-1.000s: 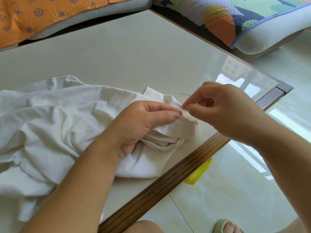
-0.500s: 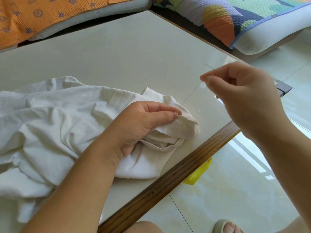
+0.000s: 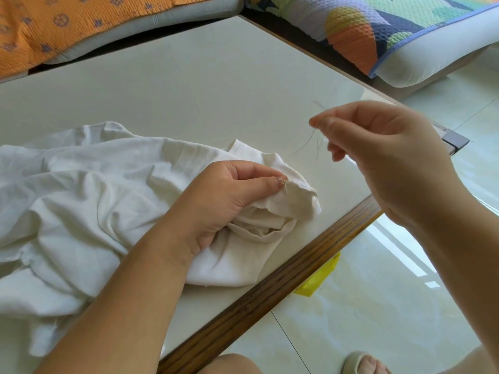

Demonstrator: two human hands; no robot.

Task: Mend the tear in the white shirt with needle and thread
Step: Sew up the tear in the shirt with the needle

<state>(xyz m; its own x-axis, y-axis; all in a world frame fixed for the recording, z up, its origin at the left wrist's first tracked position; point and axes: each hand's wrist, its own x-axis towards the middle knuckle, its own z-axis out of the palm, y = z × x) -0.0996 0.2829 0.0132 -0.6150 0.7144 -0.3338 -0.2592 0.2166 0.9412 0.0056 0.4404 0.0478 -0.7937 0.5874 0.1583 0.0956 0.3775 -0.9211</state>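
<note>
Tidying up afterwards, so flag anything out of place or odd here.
A yellow object lies on the floor, half hidden under the table edge; what it is cannot be told. Otherwise nothing stands out.

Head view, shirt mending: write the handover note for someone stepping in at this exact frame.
Left hand: pinches a raised fold of the white shirt between thumb and forefinger, near the front edge of the table.
Right hand: raised above the table's corner, apart from the cloth. It pinches the thread, which hangs in loose strands below its fingertips. The needle is too blurred to pick out.
Done: cannot be judged; neither the tear nor any stitches show.
Left: probably draw the thread taut, then stitch at the pinched fold, which is likely where the tear is.
</note>
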